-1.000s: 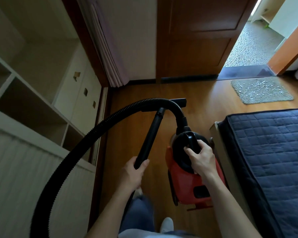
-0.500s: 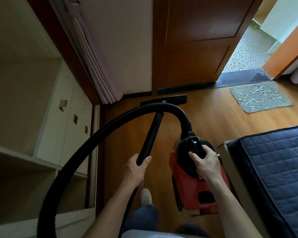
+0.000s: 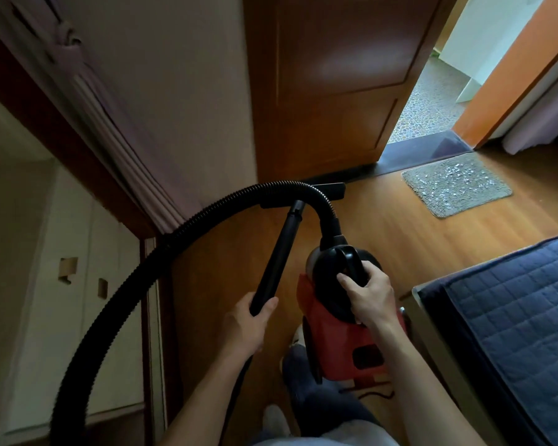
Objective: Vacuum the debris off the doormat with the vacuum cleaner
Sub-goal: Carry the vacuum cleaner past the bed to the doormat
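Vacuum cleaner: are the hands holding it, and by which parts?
Yes. The left hand grips the black wand near its rear end; the right hand grips the black carry handle on top of the red vacuum body.

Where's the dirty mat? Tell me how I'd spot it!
Find the open wooden door at the far end. Just right of its foot, on the wooden floor, lies the small grey doormat. It alone is speckled with pale bits, unlike the blue quilted bed nearby.
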Available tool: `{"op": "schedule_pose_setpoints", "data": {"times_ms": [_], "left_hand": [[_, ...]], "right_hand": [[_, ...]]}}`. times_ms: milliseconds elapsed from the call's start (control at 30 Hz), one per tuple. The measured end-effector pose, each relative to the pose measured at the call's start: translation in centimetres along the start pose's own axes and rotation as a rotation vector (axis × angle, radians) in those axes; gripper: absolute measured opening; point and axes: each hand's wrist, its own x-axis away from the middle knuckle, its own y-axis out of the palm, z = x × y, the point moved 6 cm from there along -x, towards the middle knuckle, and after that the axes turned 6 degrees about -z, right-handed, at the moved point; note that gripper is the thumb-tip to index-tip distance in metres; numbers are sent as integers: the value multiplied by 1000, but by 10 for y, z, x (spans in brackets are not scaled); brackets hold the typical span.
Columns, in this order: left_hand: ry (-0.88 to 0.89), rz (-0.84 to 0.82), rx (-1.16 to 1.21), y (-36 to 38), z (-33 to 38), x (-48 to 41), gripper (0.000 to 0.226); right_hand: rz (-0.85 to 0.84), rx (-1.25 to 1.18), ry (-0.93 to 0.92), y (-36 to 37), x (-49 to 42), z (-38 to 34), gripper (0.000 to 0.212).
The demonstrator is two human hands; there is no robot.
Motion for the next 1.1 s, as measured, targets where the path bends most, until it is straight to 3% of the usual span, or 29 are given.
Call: {"op": "schedule_pose_setpoints", "data": {"times_ms": [233,567,1000,1100], "left_hand": [[2,-22,-34,-11,50,-99,27],[67,-97,-96,0,179,-260,25],[92,-244,-160,35,281,-406,13],[106,-276,-170,45,301,-453,15]], "right_hand": [[51,3,39,-4,-107,-13,11],[171,-57,60,-49,-279,-46,14],[338,-144,235,-108,-405,-22,10],[387,-186,284,-116,-439,-11,34]]}}
